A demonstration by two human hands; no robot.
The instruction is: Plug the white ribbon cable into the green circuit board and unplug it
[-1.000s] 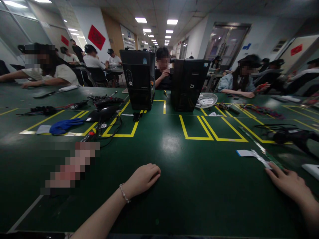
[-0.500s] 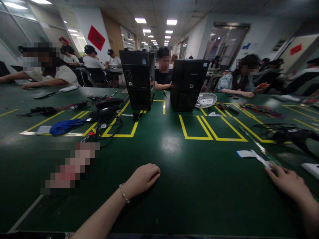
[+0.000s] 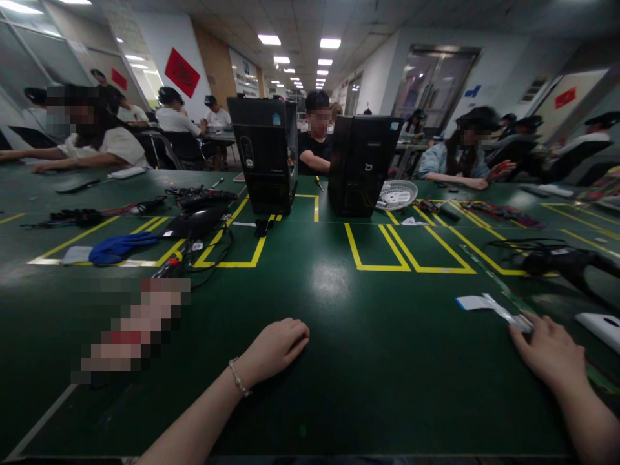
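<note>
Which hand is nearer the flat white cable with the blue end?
Right. The right hand has its fingers at the near end of the white cable; the left hand lies apart, to the cable's left.

My right hand (image 3: 552, 352) touches the flat white ribbon cable with a blue end (image 3: 489, 305); my braceleted left hand (image 3: 277, 347) rests on the dark green tabletop (image 3: 387, 387), well apart from that grip.

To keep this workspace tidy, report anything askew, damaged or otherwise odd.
Nothing looks spilled or clearly damaged. Slightly untidy: the flat white ribbon cable with a blue end lies crookedly bent at the right hand, and a rumpled blue glove overlaps the yellow tape outline.
</note>
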